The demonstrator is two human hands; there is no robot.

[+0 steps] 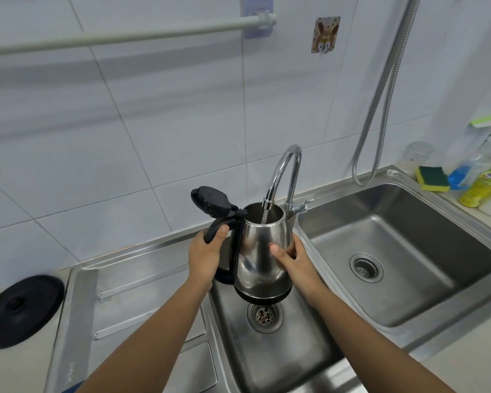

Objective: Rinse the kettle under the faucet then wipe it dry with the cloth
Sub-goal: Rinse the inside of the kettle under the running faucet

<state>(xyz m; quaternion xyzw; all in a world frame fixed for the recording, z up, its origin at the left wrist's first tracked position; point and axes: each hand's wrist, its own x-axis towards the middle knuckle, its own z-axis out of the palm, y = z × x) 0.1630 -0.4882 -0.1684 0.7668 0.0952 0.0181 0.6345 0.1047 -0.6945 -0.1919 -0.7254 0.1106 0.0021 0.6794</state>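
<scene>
Kettle (262, 251): polished silver body, black handle, black lid, black base ring. Faucet (284, 171): chrome. Sink (408, 222): brushed steel grey. Sponge (432, 178): yellow with green top. Bottle (482, 188): yellow-green, green cap. Wall tiles (182, 123): pale blue-white, grey grout. Round disc (23, 310): black.

Left grip (206, 252) and right grip (294, 258) closed.
</scene>
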